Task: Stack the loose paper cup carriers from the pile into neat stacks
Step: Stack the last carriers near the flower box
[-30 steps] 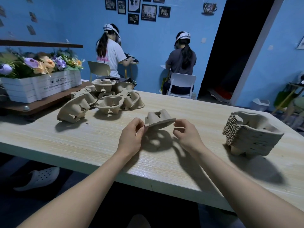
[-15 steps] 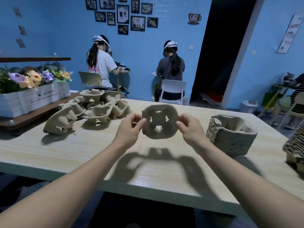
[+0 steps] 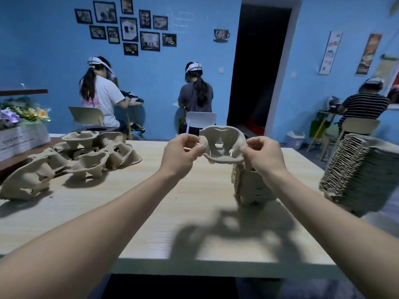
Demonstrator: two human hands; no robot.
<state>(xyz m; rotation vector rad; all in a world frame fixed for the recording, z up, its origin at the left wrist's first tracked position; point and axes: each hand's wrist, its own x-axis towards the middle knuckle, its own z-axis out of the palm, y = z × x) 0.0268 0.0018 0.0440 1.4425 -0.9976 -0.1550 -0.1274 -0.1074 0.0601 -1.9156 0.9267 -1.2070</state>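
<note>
I hold one beige pulp cup carrier [image 3: 223, 143] in the air above the wooden table [image 3: 194, 212]. My left hand [image 3: 180, 156] pinches its left edge and my right hand [image 3: 262, 157] pinches its right edge. Its open cup pockets face me. Just below my right hand stands a neat stack of carriers [image 3: 251, 186], partly hidden by my wrist. A taller stack [image 3: 362, 171] stands at the table's right edge. The loose pile of carriers [image 3: 71, 160] lies at the left of the table.
A white planter box with flowers [image 3: 19, 130] sits on a shelf at far left. Three seated people work at small tables behind, by the blue wall. A dark doorway [image 3: 257, 72] opens at the back. The table's near edge runs below my forearms.
I lifted the carrier from the table, turned it over in both hands and carried it to the right, over the short stack. My view swung right, bringing the taller stack into sight.
</note>
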